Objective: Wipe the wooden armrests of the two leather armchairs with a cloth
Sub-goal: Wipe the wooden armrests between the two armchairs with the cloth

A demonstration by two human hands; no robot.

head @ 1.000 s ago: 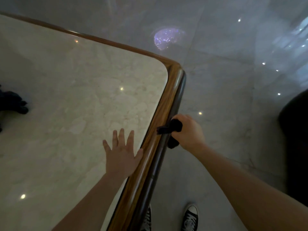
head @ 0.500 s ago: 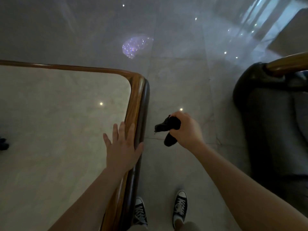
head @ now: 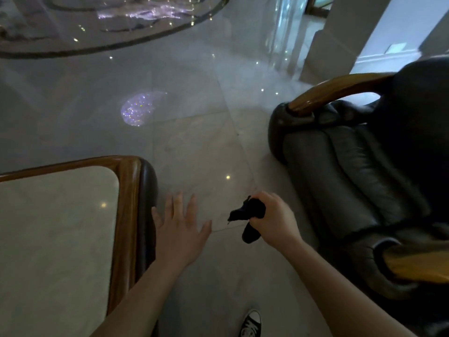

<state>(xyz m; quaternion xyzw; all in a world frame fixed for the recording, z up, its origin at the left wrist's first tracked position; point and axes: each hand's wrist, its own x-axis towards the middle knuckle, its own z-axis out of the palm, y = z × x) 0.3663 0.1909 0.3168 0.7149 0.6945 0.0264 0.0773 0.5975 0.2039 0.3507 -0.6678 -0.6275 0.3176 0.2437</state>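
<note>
Pale polished marble floor (head: 194, 147) fills the head view, shiny with small points of light and one purple sparkling reflection (head: 139, 109) well ahead of the hands. At lower left stands a table (head: 127, 215) with a light stone top and a rounded wooden rim with a dark edge below it; its near corner curves just beside the left hand. At right sits a dark leather armchair (head: 359, 176), its seat facing the open floor. Its far wooden armrest (head: 335, 90) arcs along the top of the far arm, and the near wooden armrest (head: 413, 266) shows blurred at the right edge. The left hand (head: 181, 232) hovers palm down over the floor, fingers spread flat and holding nothing, close to the table's edge but apart from it. The right hand (head: 274, 220) is closed in a fist around a dark cloth (head: 249, 215), whose ends stick out to the left and below the fist; it is near the chair's seat front, touching neither armrest. Between table and armchair runs an open strip of floor, where one black-and-white sneaker (head: 250, 323) shows at the bottom edge. A light pillar (head: 340, 32) rises at upper right. No writing can be read.
</note>
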